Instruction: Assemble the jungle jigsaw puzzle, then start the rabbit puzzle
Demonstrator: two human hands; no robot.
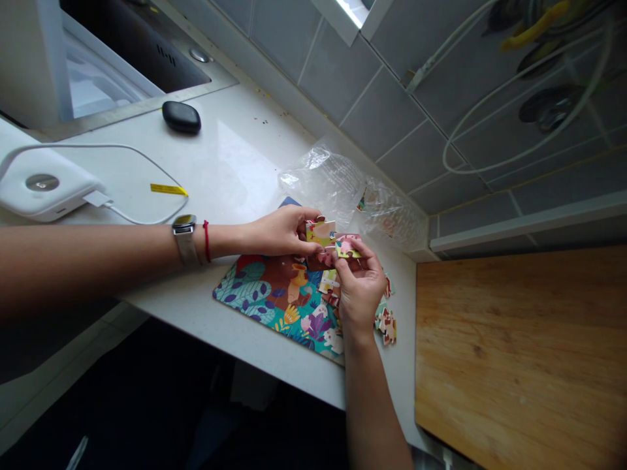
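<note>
My left hand point(283, 232) pinches a pale yellow and pink jigsaw piece point(321, 233) between its fingertips. My right hand point(360, 287) grips a pink and green piece point(347, 247) right beside it, and I cannot tell whether the two pieces interlock. Below my hands lies a colourful jigsaw puzzle point(264, 294) with leaves and flowers, partly hidden by my right hand. Several loose puzzle pieces point(386, 326) lie on the countertop to the right of my right wrist. A watch point(185, 239) and a red string point(206, 240) circle my left wrist.
A crumpled clear plastic bag point(343, 189) lies behind the puzzle against the tiled wall point(382, 111). The white countertop point(235, 156) also holds a white power bank point(42, 186) with a cable and a black oval case point(181, 117). A wooden board point(519, 352) lies to the right.
</note>
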